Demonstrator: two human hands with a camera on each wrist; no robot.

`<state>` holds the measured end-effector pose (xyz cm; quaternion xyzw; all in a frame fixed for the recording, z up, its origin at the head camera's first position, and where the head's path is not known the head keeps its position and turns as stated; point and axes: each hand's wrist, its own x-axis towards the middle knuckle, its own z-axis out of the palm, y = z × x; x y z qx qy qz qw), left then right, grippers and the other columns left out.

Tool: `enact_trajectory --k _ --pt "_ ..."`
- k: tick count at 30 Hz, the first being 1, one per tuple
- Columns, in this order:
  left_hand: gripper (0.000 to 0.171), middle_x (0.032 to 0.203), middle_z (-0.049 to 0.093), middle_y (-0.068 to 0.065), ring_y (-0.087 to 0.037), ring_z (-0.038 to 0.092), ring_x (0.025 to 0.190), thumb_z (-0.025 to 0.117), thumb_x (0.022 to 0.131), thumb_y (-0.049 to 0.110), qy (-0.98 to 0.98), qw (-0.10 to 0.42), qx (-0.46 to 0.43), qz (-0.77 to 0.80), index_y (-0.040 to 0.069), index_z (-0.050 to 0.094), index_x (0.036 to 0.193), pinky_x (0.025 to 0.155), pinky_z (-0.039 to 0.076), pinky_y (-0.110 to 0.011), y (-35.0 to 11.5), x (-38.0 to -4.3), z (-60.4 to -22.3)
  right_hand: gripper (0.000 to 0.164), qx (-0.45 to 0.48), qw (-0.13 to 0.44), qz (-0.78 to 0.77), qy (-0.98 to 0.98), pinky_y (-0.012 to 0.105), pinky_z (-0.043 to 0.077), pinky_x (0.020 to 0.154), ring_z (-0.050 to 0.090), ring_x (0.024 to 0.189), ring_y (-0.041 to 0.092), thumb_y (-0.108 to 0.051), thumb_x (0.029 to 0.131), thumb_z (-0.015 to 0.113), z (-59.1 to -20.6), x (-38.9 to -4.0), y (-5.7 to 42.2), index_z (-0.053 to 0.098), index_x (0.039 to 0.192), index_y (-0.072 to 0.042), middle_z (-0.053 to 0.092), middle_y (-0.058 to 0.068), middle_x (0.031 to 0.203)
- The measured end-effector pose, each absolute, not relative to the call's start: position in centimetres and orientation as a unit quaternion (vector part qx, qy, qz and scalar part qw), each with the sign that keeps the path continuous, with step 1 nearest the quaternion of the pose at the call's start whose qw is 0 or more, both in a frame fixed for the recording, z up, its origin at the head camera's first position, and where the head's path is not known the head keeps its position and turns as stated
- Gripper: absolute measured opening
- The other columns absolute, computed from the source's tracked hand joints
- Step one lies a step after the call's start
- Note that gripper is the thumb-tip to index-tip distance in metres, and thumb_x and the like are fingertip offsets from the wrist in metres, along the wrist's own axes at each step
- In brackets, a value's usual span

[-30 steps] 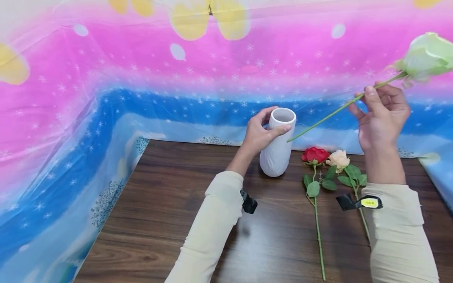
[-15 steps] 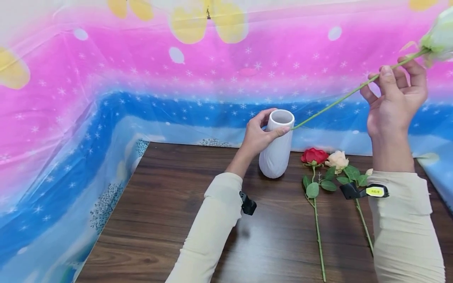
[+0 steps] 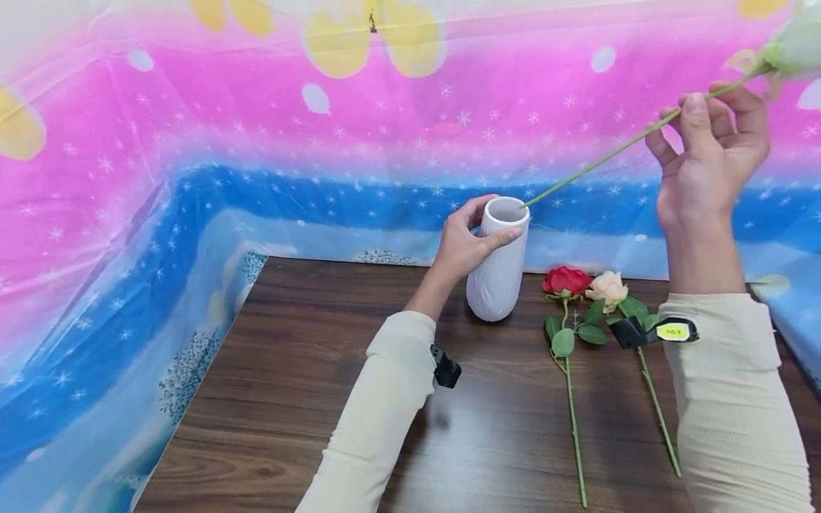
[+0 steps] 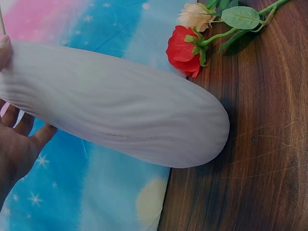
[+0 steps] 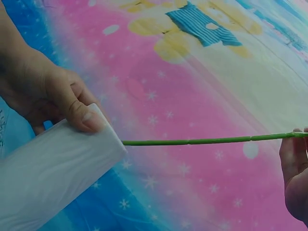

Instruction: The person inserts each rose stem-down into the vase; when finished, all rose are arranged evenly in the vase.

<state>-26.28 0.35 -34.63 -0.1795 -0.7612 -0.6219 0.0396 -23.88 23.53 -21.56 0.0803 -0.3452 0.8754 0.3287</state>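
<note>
A white ribbed vase (image 3: 497,274) stands near the table's back edge, gripped close to its rim by my left hand (image 3: 471,239). Its wavy side fills much of the left wrist view. Up at the right, my right hand (image 3: 715,157) pinches the green stem of a pale green-white rose (image 3: 792,50) just below the bloom, which is partly cut off by the frame. The stem slants down to the left, and its lower end is at the vase's mouth. In the right wrist view the stem (image 5: 192,141) meets the vase's rim.
A red rose (image 3: 567,281) and a peach rose (image 3: 607,288) lie on the dark wooden table (image 3: 288,370), right of the vase, stems toward the front. A pink and blue patterned cloth (image 3: 288,128) hangs behind the table and down its left side.
My right hand has risen with the green-white rose, bringing the stem's lower end from beside the vase up to its mouth. My left hand keeps hold of the vase in place.
</note>
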Motion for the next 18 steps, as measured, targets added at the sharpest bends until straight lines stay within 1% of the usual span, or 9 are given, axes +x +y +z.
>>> enact_trajectory --k 5,8,12,18 --pt "0.064 0.134 0.065 -0.007 -0.021 0.064 0.123 0.081 0.088 0.028 -0.759 0.039 -0.184 -0.623 0.015 0.054 0.145 0.099 0.057 -0.034 0.4 -26.2 -34.6 0.015 0.092 0.299 0.886 -0.343 0.034 0.063 0.061 0.068 0.073 0.028 0.010 0.088 0.069 -21.8 -23.9 23.1 0.063 0.102 0.007 0.066 0.017 0.083" --pt "0.064 0.134 0.065 -0.007 -0.021 0.064 0.123 0.081 0.088 0.028 -0.760 0.037 -0.183 -0.623 0.016 0.054 0.145 0.099 0.057 -0.034 0.3 -26.1 -34.6 0.017 0.102 0.294 0.882 -0.354 0.034 0.063 0.063 0.068 0.073 0.027 0.011 0.086 0.072 -22.2 -23.9 22.8 0.063 0.101 0.010 0.066 0.017 0.081" --pt "0.064 0.134 0.065 -0.006 -0.021 0.064 0.122 0.081 0.088 0.028 -0.760 0.037 -0.182 -0.623 0.016 0.054 0.145 0.098 0.057 -0.035 0.3 -26.2 -34.6 0.017 0.113 0.294 0.872 -0.375 0.035 0.064 0.065 0.069 0.071 0.025 0.011 0.083 0.075 -22.7 -23.9 22.2 0.064 0.096 0.011 0.067 0.016 0.079" --pt "0.065 0.135 0.065 -0.007 -0.022 0.063 0.123 0.082 0.087 0.027 -0.759 0.035 -0.184 -0.624 0.015 0.054 0.145 0.098 0.057 -0.035 0.3 -26.2 -34.5 0.018 0.115 0.273 0.874 -0.386 0.035 0.064 0.065 0.072 0.069 0.024 0.013 0.082 0.074 -23.4 -24.1 21.7 0.065 0.098 0.012 0.069 0.015 0.078"
